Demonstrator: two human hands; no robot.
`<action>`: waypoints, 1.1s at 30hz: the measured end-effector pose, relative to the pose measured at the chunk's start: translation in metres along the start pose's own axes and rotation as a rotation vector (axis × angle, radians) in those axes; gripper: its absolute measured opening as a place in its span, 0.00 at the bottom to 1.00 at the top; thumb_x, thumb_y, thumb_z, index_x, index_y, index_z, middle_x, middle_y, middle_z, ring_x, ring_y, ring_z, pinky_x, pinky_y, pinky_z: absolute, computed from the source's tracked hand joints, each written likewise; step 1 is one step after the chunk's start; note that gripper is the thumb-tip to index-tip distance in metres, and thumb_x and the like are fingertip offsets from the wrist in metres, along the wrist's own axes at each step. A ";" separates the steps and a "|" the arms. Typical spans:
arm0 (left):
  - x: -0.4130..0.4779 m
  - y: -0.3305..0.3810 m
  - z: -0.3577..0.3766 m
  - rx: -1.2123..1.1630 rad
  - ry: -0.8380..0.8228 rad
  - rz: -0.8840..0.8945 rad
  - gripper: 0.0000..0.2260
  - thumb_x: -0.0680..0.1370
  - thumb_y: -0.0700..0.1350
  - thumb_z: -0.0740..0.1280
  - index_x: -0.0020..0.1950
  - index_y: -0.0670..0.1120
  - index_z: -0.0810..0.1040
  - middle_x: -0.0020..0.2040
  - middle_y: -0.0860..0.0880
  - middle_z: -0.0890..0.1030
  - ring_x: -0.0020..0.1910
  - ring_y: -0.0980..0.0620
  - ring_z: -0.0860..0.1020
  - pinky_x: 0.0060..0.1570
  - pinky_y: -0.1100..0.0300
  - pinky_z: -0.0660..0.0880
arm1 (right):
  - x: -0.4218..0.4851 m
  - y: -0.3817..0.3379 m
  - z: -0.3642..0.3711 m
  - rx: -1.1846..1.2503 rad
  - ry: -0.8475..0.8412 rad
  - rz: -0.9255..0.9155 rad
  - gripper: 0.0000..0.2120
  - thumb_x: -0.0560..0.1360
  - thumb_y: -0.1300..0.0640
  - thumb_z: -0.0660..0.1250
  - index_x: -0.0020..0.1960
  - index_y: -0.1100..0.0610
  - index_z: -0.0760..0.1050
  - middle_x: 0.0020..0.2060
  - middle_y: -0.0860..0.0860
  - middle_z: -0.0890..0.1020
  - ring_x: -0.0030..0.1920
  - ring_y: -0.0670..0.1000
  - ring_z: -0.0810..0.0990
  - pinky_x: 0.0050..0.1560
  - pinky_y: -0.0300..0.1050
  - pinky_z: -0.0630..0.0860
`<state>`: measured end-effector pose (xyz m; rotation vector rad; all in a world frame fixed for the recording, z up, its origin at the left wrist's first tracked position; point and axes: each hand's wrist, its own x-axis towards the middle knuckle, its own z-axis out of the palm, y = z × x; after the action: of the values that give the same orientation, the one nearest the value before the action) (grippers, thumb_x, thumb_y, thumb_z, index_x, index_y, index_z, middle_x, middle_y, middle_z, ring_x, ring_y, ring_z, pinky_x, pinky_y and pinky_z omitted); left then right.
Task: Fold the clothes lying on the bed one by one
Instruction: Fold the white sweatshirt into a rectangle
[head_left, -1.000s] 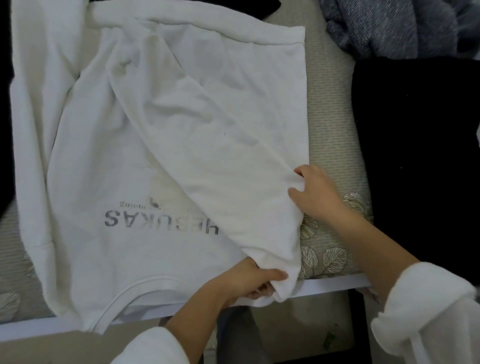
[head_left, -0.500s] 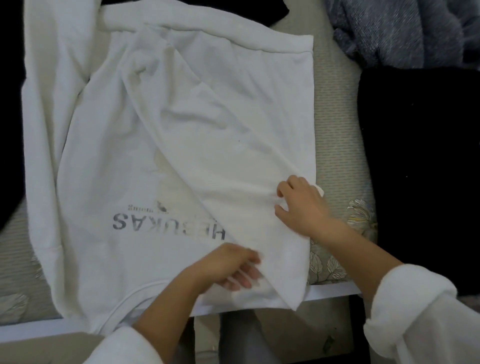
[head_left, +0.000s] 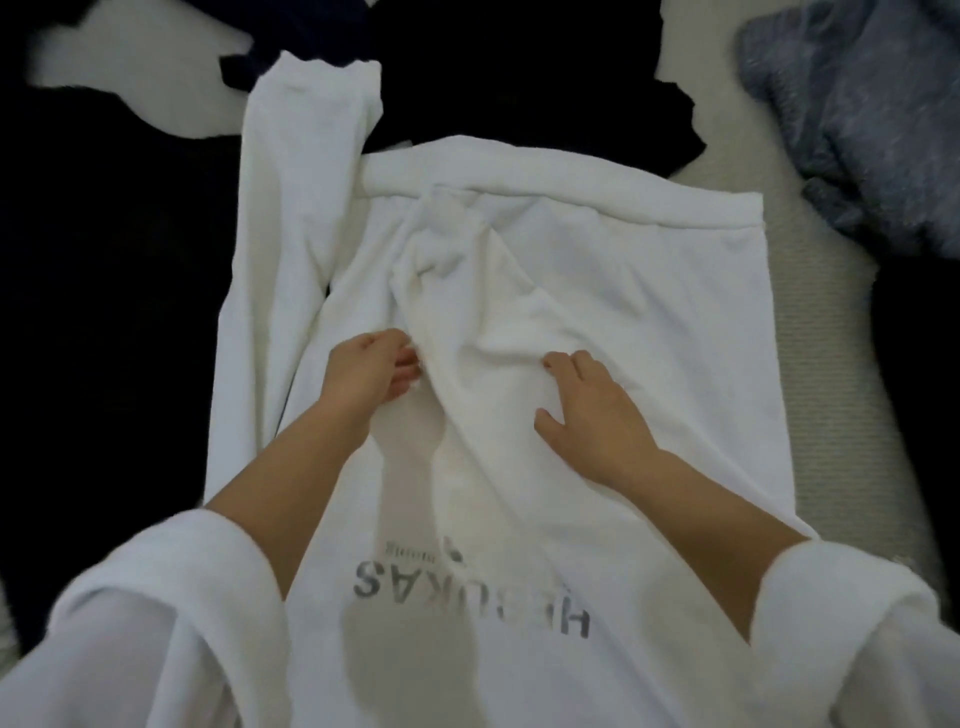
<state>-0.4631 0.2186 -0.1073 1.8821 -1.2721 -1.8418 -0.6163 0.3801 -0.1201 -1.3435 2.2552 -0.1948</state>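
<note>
The white sweatshirt (head_left: 597, 291) lies spread on the bed (head_left: 841, 395). Its grey print (head_left: 467, 592) sits upside down near the person, blurred and partly unreadable. The left hand (head_left: 371, 371) curls its fingers round the edge of a folded-over panel at mid-chest, with the fingertips lost under the cloth. The right hand (head_left: 587, 410) lies flat on that panel, fingers loosely spread. Above and to the left, black clothes (head_left: 519, 78) merge into one dark mass. A blue-grey knit (head_left: 872, 119) is cut off at top right.

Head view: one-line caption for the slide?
Left hand pinches and right hand presses a fold on the white sweatshirt, dark clothes around it.
</note>
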 end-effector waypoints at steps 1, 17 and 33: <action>0.011 0.006 0.002 -0.029 -0.018 -0.004 0.03 0.77 0.44 0.65 0.47 0.45 0.77 0.51 0.44 0.83 0.49 0.48 0.82 0.51 0.56 0.79 | 0.008 -0.004 0.001 -0.004 0.008 -0.001 0.27 0.77 0.51 0.61 0.74 0.55 0.58 0.59 0.53 0.70 0.57 0.54 0.71 0.55 0.48 0.71; 0.076 0.052 -0.060 0.793 0.435 0.771 0.26 0.75 0.53 0.67 0.72 0.50 0.66 0.70 0.45 0.61 0.69 0.44 0.59 0.66 0.50 0.59 | 0.076 -0.069 0.039 -0.070 -0.001 -0.088 0.30 0.78 0.39 0.49 0.77 0.39 0.41 0.78 0.50 0.43 0.77 0.51 0.39 0.73 0.54 0.40; 0.024 0.089 -0.177 0.153 0.482 0.701 0.10 0.80 0.54 0.58 0.39 0.55 0.67 0.37 0.59 0.70 0.35 0.64 0.68 0.38 0.67 0.67 | 0.083 -0.092 0.014 -0.192 -0.374 0.033 0.34 0.79 0.39 0.53 0.76 0.41 0.36 0.76 0.50 0.32 0.76 0.54 0.32 0.74 0.57 0.39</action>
<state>-0.3453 0.0768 -0.0299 1.5129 -1.6232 -0.9007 -0.5697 0.2652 -0.1272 -1.3099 2.0137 0.2705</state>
